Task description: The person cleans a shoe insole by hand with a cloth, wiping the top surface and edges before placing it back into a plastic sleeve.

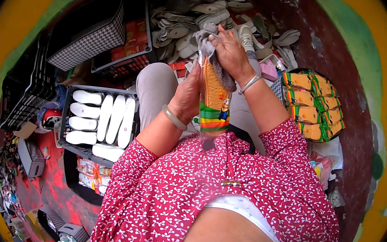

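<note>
A tan insole in a clear plastic sleeve [212,92], with a green, yellow and red printed band at its lower end, stands upright in front of my chest. My left hand [188,94] is closed on its left edge, thumb up along the side. At its top end, my right hand [232,54] is closed on a bunched grey cloth [210,33], which presses against the package and hangs down its right side. The right fingertips are partly hidden by the cloth.
White insoles [116,117] lie in a black crate [69,139] at my left. Similar packaged insoles [305,114] fill a container at my right. Ahead are a heap of grey insoles [188,44], a checked basket [92,44] and a black crate of red packets [135,34].
</note>
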`<action>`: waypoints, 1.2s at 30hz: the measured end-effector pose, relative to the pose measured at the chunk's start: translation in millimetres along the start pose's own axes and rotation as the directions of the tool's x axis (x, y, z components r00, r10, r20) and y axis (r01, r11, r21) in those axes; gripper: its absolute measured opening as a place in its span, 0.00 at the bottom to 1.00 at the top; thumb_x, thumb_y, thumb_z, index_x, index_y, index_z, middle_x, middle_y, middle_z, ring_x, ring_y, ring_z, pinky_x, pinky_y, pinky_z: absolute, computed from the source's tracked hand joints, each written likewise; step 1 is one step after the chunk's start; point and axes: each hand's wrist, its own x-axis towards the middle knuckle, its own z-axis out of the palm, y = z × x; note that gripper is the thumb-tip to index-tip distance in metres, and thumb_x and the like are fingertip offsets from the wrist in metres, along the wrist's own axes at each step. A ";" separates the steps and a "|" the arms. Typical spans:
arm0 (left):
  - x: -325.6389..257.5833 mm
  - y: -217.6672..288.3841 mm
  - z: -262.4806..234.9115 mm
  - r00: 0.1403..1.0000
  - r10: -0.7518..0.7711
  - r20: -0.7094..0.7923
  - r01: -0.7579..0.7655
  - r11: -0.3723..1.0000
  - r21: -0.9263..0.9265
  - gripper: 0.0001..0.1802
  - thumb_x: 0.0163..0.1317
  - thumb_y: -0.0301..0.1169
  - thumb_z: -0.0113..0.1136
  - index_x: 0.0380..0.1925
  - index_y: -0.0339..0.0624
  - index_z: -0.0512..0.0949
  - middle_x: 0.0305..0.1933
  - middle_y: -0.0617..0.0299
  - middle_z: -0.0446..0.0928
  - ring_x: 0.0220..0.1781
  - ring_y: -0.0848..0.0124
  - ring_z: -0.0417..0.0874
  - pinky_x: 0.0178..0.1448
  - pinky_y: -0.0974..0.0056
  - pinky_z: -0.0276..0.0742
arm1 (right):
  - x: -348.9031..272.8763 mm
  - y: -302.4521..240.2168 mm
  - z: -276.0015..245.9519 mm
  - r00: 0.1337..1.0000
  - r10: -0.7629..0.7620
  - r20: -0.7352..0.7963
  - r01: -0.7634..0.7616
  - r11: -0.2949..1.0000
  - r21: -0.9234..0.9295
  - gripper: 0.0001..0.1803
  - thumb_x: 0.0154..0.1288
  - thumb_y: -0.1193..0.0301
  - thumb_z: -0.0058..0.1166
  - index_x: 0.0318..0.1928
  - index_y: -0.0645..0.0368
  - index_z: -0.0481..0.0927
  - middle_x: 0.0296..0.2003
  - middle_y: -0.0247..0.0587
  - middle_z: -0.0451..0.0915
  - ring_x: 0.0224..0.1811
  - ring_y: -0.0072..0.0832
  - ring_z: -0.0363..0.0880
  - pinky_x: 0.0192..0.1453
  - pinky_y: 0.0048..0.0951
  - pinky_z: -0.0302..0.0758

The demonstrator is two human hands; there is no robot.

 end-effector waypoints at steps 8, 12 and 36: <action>3.0 40.4 -26.6 0.975 0.161 -0.154 -0.161 0.987 0.008 0.28 0.67 0.47 0.44 0.61 0.44 0.60 0.56 0.56 0.70 0.55 0.62 0.74 0.60 0.57 0.70 | -80.5 -57.9 7.6 0.914 -0.333 0.233 0.296 0.938 0.180 0.23 0.58 0.71 0.52 0.56 0.57 0.71 0.59 0.47 0.67 0.67 0.41 0.58 0.69 0.42 0.52; 5.6 50.7 -33.2 0.933 0.342 -0.108 -0.331 0.937 0.108 0.24 0.64 0.31 0.49 0.60 0.42 0.60 0.55 0.54 0.71 0.54 0.59 0.74 0.59 0.54 0.71 | -97.0 -50.9 -1.3 0.887 -0.393 0.243 0.290 0.883 0.370 0.23 0.54 0.79 0.52 0.53 0.58 0.73 0.55 0.47 0.72 0.62 0.45 0.65 0.66 0.40 0.59; 9.5 44.2 -8.3 0.843 0.533 -0.079 -0.512 0.838 0.187 0.22 0.62 0.25 0.45 0.57 0.38 0.62 0.52 0.53 0.72 0.52 0.61 0.76 0.56 0.56 0.74 | -71.2 -30.9 10.5 0.719 0.206 0.663 -0.693 0.139 0.708 0.17 0.57 0.77 0.58 0.48 0.67 0.74 0.37 0.36 0.80 0.39 0.21 0.78 0.45 0.20 0.73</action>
